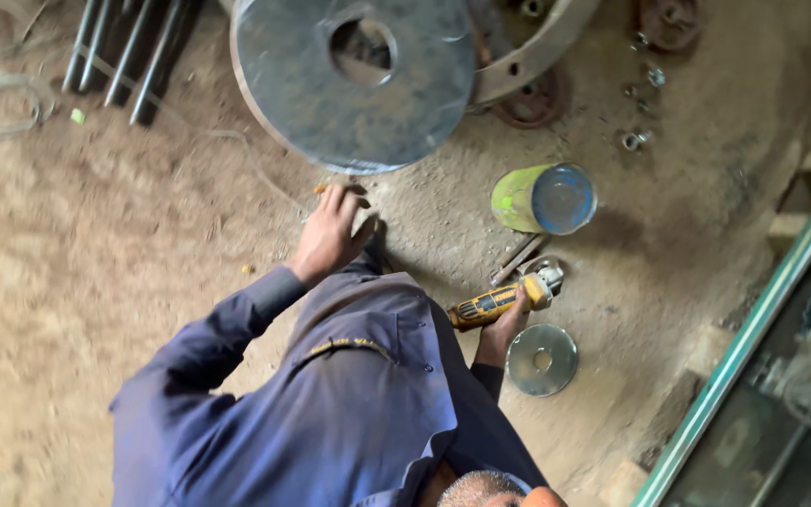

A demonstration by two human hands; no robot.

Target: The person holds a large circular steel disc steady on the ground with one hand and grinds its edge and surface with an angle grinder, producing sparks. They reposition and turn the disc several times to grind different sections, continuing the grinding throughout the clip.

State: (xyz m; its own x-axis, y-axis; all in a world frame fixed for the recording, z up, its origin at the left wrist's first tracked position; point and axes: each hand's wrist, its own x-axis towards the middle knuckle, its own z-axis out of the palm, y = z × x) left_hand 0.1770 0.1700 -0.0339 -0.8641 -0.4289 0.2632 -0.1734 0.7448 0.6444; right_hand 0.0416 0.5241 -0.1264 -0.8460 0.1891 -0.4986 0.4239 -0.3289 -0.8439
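Your left hand (pixel 330 230) lies at centre frame, fingers stretched toward the lower edge of the large steel disc (pixel 359 84), which fills the upper middle of the frame and has a round hole through it. A small orange piece (pixel 321 189) shows at the fingertips; whether the left grip pinches it or merely rests on the dirt floor (pixel 96 282) cannot be told. Your right hand (pixel 509 319), right of centre and lower, has its grip closed around the body of the yellow angle grinder (pixel 499 300), whose head points toward the upper right and sits low, close to the floor. Just below the grinder's head, a small steel disc (pixel 542 360) with a centre hole lies flat on the floor, beside the right hand. Above the grinder, a green can (pixel 544 198) lies on its side, open mouth facing the camera. A rusty wheel (pixel 529 101) sits near the right edge of the large disc, partly under a broad metal ring (pixel 542 47). Dark rods (pixel 129 52) lie bundled in the upper left of the frame, with a wire coil (pixel 11 103) further left. Loose nuts (pixel 633 141) are scattered at upper right. A green metal rail (pixel 753 329) runs diagonally along the right side.
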